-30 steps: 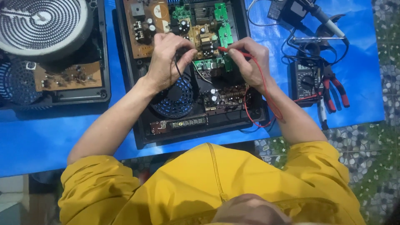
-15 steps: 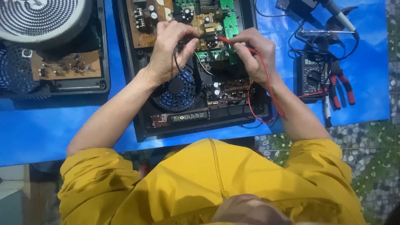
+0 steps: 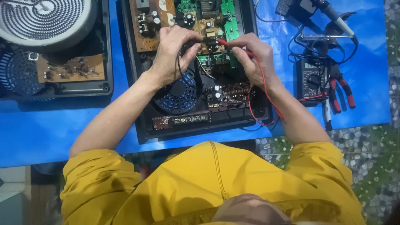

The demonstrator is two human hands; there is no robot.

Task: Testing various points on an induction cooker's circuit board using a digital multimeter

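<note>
An opened black appliance case [image 3: 141, 125] lies on a blue table, showing green and brown circuit boards [image 3: 227, 21] and a round blue fan [image 3: 179, 93]. My left hand [image 3: 173, 52] grips a black test probe over the brown board. Pinched in my right hand [image 3: 252, 56] is a red test probe [image 3: 223, 42], its tip touching the board between the two hands. A red lead [image 3: 266, 93] runs from it past my wrist toward a dark multimeter [image 3: 310, 79] on the right.
A second opened case with a round coil plate [image 3: 41, 18] and a small brown board [image 3: 68, 68] sits at the left. Red-handled pliers [image 3: 341, 89] and a soldering iron on its stand [image 3: 333, 18] lie right of the meter. Pebbled floor shows at lower right.
The view has shifted, so the case sits higher in frame. Both hands moved up onto the boards and drew closer together, keeping hold of the probes.
</note>
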